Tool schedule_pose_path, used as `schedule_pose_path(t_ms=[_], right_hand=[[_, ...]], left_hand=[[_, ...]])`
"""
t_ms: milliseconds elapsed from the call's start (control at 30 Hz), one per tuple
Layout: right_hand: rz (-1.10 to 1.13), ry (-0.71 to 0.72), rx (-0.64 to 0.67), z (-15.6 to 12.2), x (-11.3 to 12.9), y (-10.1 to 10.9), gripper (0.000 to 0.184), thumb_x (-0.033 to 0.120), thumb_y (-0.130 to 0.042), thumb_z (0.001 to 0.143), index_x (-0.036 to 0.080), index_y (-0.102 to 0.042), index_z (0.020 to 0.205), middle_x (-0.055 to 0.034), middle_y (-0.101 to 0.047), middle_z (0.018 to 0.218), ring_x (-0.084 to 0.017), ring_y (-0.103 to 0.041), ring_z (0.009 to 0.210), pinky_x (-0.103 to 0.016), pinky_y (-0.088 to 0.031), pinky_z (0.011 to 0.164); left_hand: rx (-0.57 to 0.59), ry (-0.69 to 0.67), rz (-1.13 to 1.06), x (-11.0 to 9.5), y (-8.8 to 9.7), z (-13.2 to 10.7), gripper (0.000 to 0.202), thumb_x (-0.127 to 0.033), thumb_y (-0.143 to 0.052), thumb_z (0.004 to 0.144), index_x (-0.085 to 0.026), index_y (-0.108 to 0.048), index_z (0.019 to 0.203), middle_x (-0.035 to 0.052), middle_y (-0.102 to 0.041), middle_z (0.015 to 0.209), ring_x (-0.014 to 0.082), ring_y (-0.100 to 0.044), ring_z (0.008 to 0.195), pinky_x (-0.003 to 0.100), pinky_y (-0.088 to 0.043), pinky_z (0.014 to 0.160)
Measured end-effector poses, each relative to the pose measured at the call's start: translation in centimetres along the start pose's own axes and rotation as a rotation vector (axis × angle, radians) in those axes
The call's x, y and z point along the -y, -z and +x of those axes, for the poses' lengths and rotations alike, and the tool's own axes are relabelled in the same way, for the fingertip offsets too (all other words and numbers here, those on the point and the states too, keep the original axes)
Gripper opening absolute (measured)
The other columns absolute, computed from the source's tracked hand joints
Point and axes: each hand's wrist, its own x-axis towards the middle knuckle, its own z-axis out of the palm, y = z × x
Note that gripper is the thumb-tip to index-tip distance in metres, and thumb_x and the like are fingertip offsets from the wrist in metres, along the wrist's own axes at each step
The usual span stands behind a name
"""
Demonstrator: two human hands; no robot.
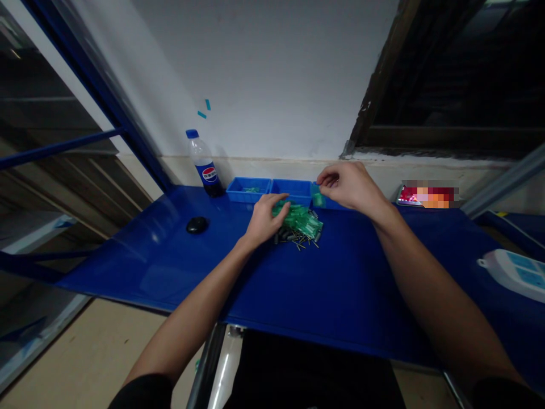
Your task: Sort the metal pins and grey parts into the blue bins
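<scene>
A pile of small green parts with thin metal pins (300, 224) lies on the blue table (323, 284) in front of several blue trays (272, 190). My left hand (264, 217) rests on the pile's left side, its fingers curled onto the green parts. Over the right tray hovers my right hand (347, 184), fingertips pinched together, with a green part (317, 199) just below them. What the pinch holds is too small to make out.
A cola bottle (203, 163) stands at the back left by the wall. A black computer mouse (197, 225) lies left of the pile. A phone (428, 196) lies at the back right. A white and blue device (513, 271) sits at the right edge.
</scene>
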Motion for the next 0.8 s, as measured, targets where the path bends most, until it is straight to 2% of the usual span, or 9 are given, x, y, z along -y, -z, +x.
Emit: schedule_pose_path(t_ms=[67, 167, 267, 333, 400, 500, 600, 733, 800], right_hand=[[0.156, 0.009, 0.034, -0.1, 0.8, 0.2, 0.014, 0.014, -0.071, 0.075, 0.019, -0.081, 0.083, -0.0068, -0.077, 0.079, -0.025, -0.073, 0.077, -0.042, -0.059, 0.079], [0.395, 0.001, 0.106, -0.2, 1.7, 0.2, 0.007, 0.021, -0.078, 0.076, 0.021, -0.08, 0.082, -0.0064, -0.079, 0.083, -0.025, -0.075, 0.081, -0.041, -0.062, 0.079], [0.524, -0.014, 0.111, -0.1, 1.7, -0.2, 0.014, 0.03, -0.085, 0.075, 0.021, -0.08, 0.085, -0.0071, -0.079, 0.088, -0.026, -0.076, 0.088, -0.04, -0.062, 0.082], [0.567, -0.028, 0.091, 0.1, 1.3, -0.8, 0.019, 0.032, -0.087, 0.074, 0.02, -0.08, 0.087, -0.008, -0.079, 0.09, -0.026, -0.076, 0.091, -0.04, -0.062, 0.083], [0.598, -0.052, 0.083, 0.4, 0.6, -1.5, 0.022, 0.033, -0.087, 0.074, 0.019, -0.08, 0.089, -0.0083, -0.079, 0.089, -0.026, -0.076, 0.09, -0.04, -0.062, 0.083], [0.579, -0.107, 0.097, 0.8, -0.7, -2.6, 0.02, 0.032, -0.083, 0.08, 0.019, -0.079, 0.095, -0.0082, -0.079, 0.086, -0.026, -0.076, 0.087, -0.04, -0.062, 0.081], [0.461, -0.115, 0.122, 1.0, -2.2, -3.5, 0.017, 0.029, -0.079, 0.083, 0.019, -0.079, 0.098, -0.0088, -0.08, 0.088, -0.026, -0.076, 0.088, -0.04, -0.062, 0.084], [0.256, -0.058, 0.195, 1.0, -3.4, -4.2, 0.015, 0.025, -0.078, 0.083, 0.02, -0.08, 0.097, -0.0099, -0.081, 0.101, -0.027, -0.077, 0.095, -0.042, -0.061, 0.092], [0.169, -0.024, 0.225, 0.9, -3.5, -4.5, 0.021, 0.025, -0.078, 0.083, 0.021, -0.081, 0.104, -0.0097, -0.082, 0.107, -0.029, -0.076, 0.101, -0.045, -0.059, 0.096]], left_hand=[[-0.021, 0.102, -0.13, -0.4, 0.1, 0.2, 0.036, -0.039, -0.07, 0.096, -0.022, -0.075, 0.128, 0.0106, -0.078, 0.117, 0.0258, -0.07, 0.1, 0.041, -0.053, 0.095], [0.032, 0.181, -0.339, -0.9, 0.6, 0.4, 0.041, -0.044, -0.073, 0.093, -0.02, -0.075, 0.126, 0.0105, -0.078, 0.115, 0.023, -0.07, 0.095, 0.035, -0.054, 0.084], [0.129, 0.207, -0.511, -1.5, 1.3, 0.6, 0.033, -0.049, -0.075, 0.089, -0.017, -0.078, 0.095, 0.0076, -0.077, 0.092, 0.019, -0.067, 0.081, 0.03, -0.051, 0.074], [0.169, 0.228, -0.568, -1.7, 1.6, 0.8, 0.038, -0.053, -0.076, 0.086, -0.018, -0.073, 0.074, 0.0041, -0.07, 0.073, 0.0156, -0.061, 0.068, 0.028, -0.047, 0.067], [0.168, 0.26, -0.603, -1.6, 1.8, 0.9, 0.044, -0.056, -0.077, 0.085, -0.019, -0.067, 0.063, 0.0017, -0.063, 0.062, 0.0131, -0.055, 0.059, 0.028, -0.044, 0.062], [0.085, 0.37, -0.702, -0.8, 1.7, 1.3, 0.048, -0.054, -0.082, 0.081, -0.019, -0.06, 0.056, 0.0001, -0.059, 0.056, 0.0105, -0.05, 0.053, 0.027, -0.04, 0.056], [-0.06, 0.526, -0.829, 0.7, 1.6, 1.8, 0.046, -0.047, -0.086, 0.078, -0.018, -0.058, 0.056, 0.0012, -0.063, 0.06, 0.0091, -0.054, 0.054, 0.024, -0.042, 0.055], [-0.271, 0.682, -0.953, 2.5, 2.1, 2.2, 0.024, -0.034, -0.085, 0.083, -0.015, -0.071, 0.079, 0.008, -0.077, 0.087, 0.0103, -0.067, 0.07, 0.021, -0.049, 0.063], [-0.305, 0.718, -0.983, 3.2, 2.5, 2.3, 0.019, -0.03, -0.081, 0.087, -0.015, -0.074, 0.096, 0.0105, -0.08, 0.103, 0.0121, -0.071, 0.08, 0.021, -0.052, 0.066]])
